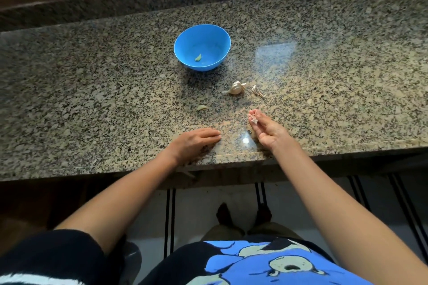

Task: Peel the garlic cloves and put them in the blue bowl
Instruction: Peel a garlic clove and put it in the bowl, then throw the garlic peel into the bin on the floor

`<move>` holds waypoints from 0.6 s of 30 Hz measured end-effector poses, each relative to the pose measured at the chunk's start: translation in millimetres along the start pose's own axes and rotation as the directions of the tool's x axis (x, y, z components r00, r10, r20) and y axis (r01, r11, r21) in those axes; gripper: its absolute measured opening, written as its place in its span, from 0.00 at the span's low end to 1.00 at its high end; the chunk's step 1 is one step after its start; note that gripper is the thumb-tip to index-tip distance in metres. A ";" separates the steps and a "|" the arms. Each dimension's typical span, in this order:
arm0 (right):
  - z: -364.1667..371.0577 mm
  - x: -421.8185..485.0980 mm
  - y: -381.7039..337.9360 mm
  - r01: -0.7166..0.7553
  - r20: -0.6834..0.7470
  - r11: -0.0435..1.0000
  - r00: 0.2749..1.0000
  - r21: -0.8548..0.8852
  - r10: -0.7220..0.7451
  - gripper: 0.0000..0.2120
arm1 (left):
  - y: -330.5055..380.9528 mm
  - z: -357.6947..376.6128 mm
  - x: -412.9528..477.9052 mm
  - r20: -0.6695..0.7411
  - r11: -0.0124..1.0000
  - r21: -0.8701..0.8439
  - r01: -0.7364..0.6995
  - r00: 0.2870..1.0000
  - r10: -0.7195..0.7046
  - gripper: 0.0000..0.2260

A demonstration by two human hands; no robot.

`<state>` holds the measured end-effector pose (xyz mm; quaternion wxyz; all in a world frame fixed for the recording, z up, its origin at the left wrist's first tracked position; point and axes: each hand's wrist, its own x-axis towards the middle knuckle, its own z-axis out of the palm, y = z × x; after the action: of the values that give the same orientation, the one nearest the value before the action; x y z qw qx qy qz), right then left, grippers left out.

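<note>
Risk first: could lose the peeled clove on the counter (202, 107), lying bare on the granite counter (92, 104) between the blue bowl (202, 47) and the hands, apart from both, easily overlooked or nudged toward the near edge by a sweeping wrist. Could also carry papery skin into the bowl if the scrap at the right fingertips sticks to damp skin instead of dropping clear. Could scatter the remaining garlic head (236, 88) and the loose clove (256, 90) beside it with a careless reach, both being light and free to roll. Right hand (268, 131) held palm-up just above the counter, fingers (253, 114) drawn loosely together at the tips, pinching or cradling a small pale scrap of skin (254, 121); too small to tell whether truly gripped or merely clinging. Left hand (193, 143) resting palm-down near the counter's front edge, fingers extended and relaxed, flat on the stone, holding nothing visible. One peeled clove in the bowl (198, 58) already lying at the bottom, slightly left of centre. Judged from this, only partly through: one clove delivered, one peeled and waiting on the stone, the head and loose clove still in their skins.
</note>
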<state>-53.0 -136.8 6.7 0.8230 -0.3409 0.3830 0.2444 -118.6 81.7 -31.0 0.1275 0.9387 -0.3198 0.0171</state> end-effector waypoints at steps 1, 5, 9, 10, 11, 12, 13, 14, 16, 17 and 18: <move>2.2 -0.3 2.5 0.000 -0.001 1.000 1.000 -0.001 0.000 0.06 | -1.1 -1.5 -2.4 -0.010 1.000 0.015 -0.016 1.000 0.017 0.18; 12.4 -0.5 13.9 0.004 0.042 1.000 0.999 -0.025 -0.003 0.09 | -1.2 -5.1 -0.3 0.009 1.000 0.019 0.007 1.000 -0.008 0.16; 20.3 -1.4 25.2 0.001 0.050 0.998 0.999 -0.062 0.002 0.07 | 2.8 -3.7 3.1 0.037 0.993 0.059 0.098 0.994 -0.100 0.06; 22.2 -2.3 27.8 0.001 0.057 0.997 0.998 -0.077 0.004 0.06 | 6.7 -4.8 6.7 0.048 0.988 0.047 0.147 0.988 -0.150 0.03; 24.0 -3.6 29.9 0.002 0.063 0.995 0.998 -0.096 0.004 0.05 | 13.4 -7.0 12.5 0.059 0.968 0.007 0.252 0.966 -0.252 0.04; 25.6 -5.7 31.4 0.002 0.065 0.993 0.998 -0.120 0.005 0.04 | 21.0 -9.4 17.7 0.062 0.909 -0.077 0.409 0.912 -0.405 0.05; 26.9 -7.9 32.5 0.003 0.064 0.989 0.998 -0.147 0.007 0.04 | 27.8 -14.4 22.7 0.077 0.765 -0.235 0.599 0.796 -0.600 0.04; 28.4 -10.1 33.8 0.000 0.069 0.985 0.998 -0.171 0.012 0.03 | 28.7 -18.8 25.1 0.131 0.500 -0.467 0.729 0.617 -0.776 0.03; 36.2 -14.9 38.3 -0.019 0.111 0.973 0.993 -0.232 0.046 0.03 | 28.6 -33.6 18.3 0.428 -0.260 -0.843 0.472 0.294 -0.855 0.03; 42.8 -16.9 43.3 -0.033 0.144 0.962 0.987 -0.270 0.075 0.03 | 30.5 -42.8 7.3 0.537 -0.508 -0.844 0.173 0.249 -0.806 0.02; 51.1 -19.0 50.6 -0.046 0.184 0.950 0.977 -0.310 0.107 0.03 | 31.9 -49.0 -6.9 0.577 -0.604 -0.793 -0.076 0.224 -0.786 0.01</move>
<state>-74.1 -68.5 27.2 0.7847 -0.4222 0.2699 0.3649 -141.0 73.8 22.9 0.8151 0.3843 0.4334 -0.0071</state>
